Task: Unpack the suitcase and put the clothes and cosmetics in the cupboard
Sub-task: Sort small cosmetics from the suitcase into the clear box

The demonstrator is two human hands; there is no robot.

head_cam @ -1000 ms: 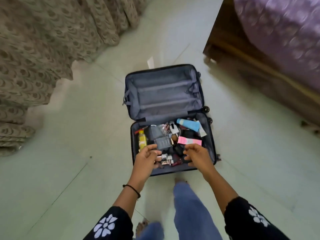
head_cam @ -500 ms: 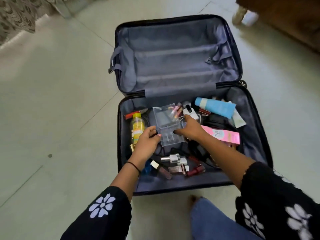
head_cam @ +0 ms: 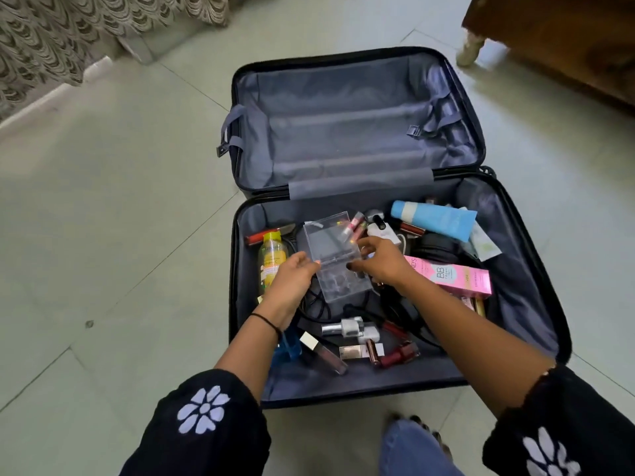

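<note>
While the open dark suitcase [head_cam: 522, 286] lies on the pale tiled floor [head_cam: 137, 235], you grip the clear plastic hinged box [head_cam: 338, 280] in the middle of its nearer half: left hand [head_cam: 292, 280] curled on its left edge, right hand [head_cam: 381, 261] pinching its right.

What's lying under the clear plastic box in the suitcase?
Black cables loop out from under the clear plastic box, which the left hand and right hand grip. Through its base only dark shapes show; whatever else lies beneath is covered.
</note>
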